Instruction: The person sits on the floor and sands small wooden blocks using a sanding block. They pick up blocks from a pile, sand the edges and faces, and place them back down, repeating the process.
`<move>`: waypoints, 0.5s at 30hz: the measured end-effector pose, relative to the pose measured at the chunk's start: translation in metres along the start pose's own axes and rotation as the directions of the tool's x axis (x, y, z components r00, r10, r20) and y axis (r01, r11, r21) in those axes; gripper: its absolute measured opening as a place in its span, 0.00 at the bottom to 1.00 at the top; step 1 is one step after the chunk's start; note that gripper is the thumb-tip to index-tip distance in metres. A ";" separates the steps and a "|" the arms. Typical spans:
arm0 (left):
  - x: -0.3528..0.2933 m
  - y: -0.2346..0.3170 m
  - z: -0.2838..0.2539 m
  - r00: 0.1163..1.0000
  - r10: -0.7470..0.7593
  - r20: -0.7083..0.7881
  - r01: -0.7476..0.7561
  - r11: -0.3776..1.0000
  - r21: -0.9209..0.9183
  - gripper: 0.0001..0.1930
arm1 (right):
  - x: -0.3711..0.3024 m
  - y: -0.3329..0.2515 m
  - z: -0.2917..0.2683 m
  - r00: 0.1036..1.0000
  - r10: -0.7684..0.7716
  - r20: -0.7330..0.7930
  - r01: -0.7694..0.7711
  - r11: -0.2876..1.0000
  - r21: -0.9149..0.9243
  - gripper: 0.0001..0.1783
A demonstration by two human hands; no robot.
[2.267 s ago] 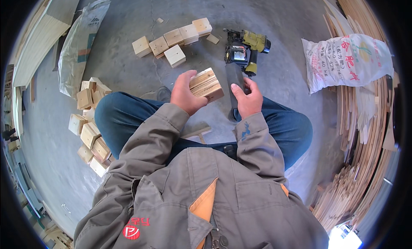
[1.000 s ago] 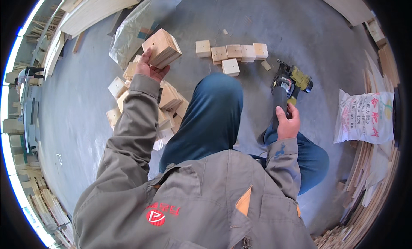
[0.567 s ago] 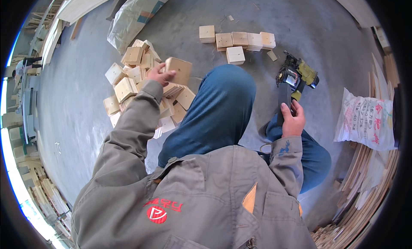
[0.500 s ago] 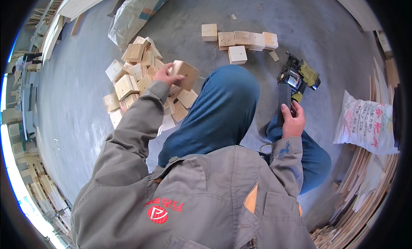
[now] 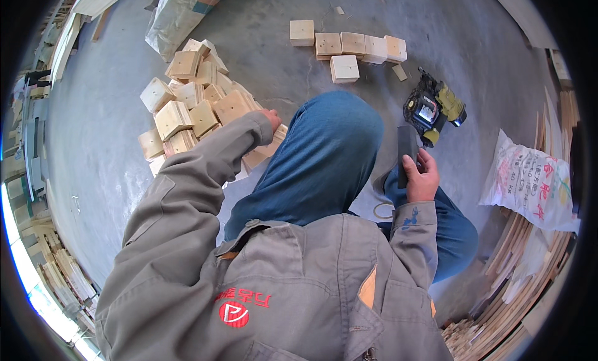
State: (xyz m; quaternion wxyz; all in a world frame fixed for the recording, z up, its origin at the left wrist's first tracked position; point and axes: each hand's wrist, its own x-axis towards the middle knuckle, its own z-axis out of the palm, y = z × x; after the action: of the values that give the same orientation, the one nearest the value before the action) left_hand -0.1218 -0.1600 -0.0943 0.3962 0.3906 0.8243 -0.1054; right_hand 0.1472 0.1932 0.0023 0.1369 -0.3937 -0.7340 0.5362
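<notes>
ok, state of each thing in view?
Block heap: loosely tumbled
Left hand: at the heap, partly hidden; grip unclear
Dark bar: held
Right hand: closed on the bar
Nail gun: lying down, unheld
Block row: roughly lined up
White sack: lying down, bulging

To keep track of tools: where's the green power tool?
In the head view, the power tool lies on the floor right of centre, just beyond the dark bar in the right hand.
</notes>
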 end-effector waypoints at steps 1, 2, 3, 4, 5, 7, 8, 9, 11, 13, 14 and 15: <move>0.005 -0.001 0.003 0.999 0.000 0.052 -0.002 0.999 0.034 0.27 | -0.001 -0.001 0.002 1.000 0.008 0.002 -0.008 1.000 -0.002 0.35; 0.010 -0.001 0.005 0.995 -0.003 0.103 -0.004 0.998 0.066 0.25 | -0.002 -0.003 0.003 1.000 0.015 0.006 -0.015 1.000 -0.004 0.34; 0.015 -0.001 0.007 0.988 -0.007 0.153 -0.008 0.995 0.097 0.24 | -0.003 -0.005 0.004 1.000 0.029 0.009 -0.029 1.000 -0.011 0.34; 0.019 -0.002 0.009 0.982 -0.030 0.185 0.009 0.994 0.110 0.23 | -0.004 -0.008 0.006 0.999 0.043 0.013 -0.043 0.999 -0.015 0.34; 0.024 -0.004 0.010 0.975 -0.053 0.217 0.027 0.992 0.123 0.23 | -0.004 -0.008 0.007 0.998 0.057 0.017 -0.056 0.998 -0.019 0.33; 0.032 -0.008 0.012 0.982 -0.047 0.184 0.016 0.986 0.168 0.22 | -0.003 -0.006 0.008 0.998 0.052 0.034 -0.051 0.997 -0.050 0.33; 0.036 -0.011 0.012 0.993 -0.016 0.121 -0.009 0.980 0.201 0.22 | -0.003 -0.005 0.008 0.998 0.050 0.042 -0.047 0.997 -0.065 0.33; 0.038 -0.012 0.014 0.998 0.007 0.059 -0.019 0.978 0.206 0.21 | -0.002 -0.003 0.008 0.998 0.040 0.044 -0.036 0.997 -0.073 0.33; 0.041 -0.016 0.021 0.997 0.040 -0.067 -0.027 0.982 0.186 0.20 | 0.001 -0.001 0.010 0.999 0.016 0.047 -0.012 0.996 -0.090 0.33; 0.042 -0.013 0.028 0.981 0.068 -0.181 -0.043 0.990 0.137 0.20 | 0.001 -0.003 0.010 0.998 0.024 0.055 -0.019 0.995 -0.098 0.33; 0.039 -0.007 0.034 0.969 0.082 -0.234 -0.057 0.992 0.113 0.20 | 0.002 -0.005 0.012 0.998 0.026 0.058 -0.020 0.995 -0.098 0.33; 0.036 -0.002 0.039 0.953 0.095 -0.288 -0.072 0.993 0.089 0.21 | 0.003 -0.005 0.013 0.997 0.027 0.066 -0.020 0.994 -0.108 0.33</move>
State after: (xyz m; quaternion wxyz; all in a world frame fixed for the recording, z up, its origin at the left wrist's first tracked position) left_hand -0.1145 -0.1600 -0.1467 0.2589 0.4514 0.8517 -0.0616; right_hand 0.1355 0.1858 0.0014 0.0847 -0.3908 -0.7614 0.5103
